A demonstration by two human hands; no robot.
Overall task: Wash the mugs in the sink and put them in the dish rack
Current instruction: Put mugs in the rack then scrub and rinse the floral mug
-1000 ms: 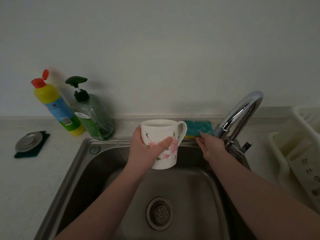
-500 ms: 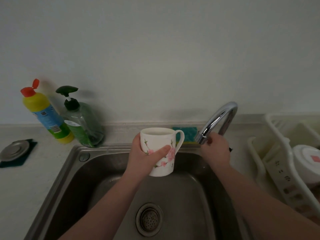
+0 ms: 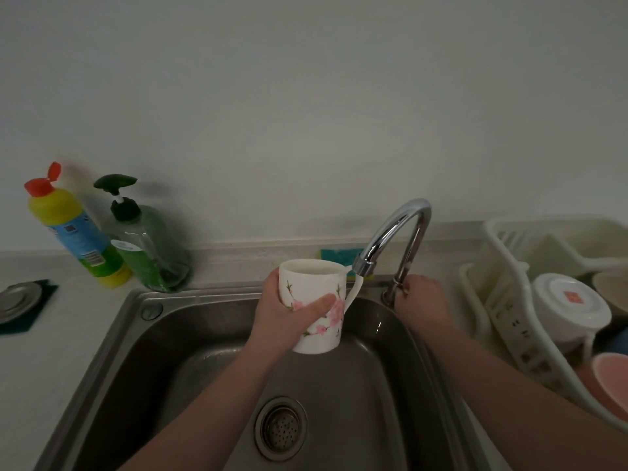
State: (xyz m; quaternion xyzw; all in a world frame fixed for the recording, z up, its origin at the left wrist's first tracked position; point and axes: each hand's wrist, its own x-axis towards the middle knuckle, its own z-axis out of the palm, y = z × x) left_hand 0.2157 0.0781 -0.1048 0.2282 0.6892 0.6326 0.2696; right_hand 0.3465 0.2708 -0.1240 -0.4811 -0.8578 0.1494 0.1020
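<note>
Mug [image 3: 314, 305]: upright over the sink [image 3: 190, 338], left hand [image 3: 282, 317] wrapped round it. Right hand [image 3: 419, 300] now closed on the tap [image 3: 394, 229] base; spout swung beside the rim. Rinse likely imminent; rack [image 3: 509, 300] placement pending.

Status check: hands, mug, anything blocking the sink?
Left hand grips floral mug upright over sink. Right hand on faucet base. No water visible. Basin clear; dish rack part full.

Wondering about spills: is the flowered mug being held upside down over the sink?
No, the left hand holds the mug upright, open rim on top, above the sink.
</note>
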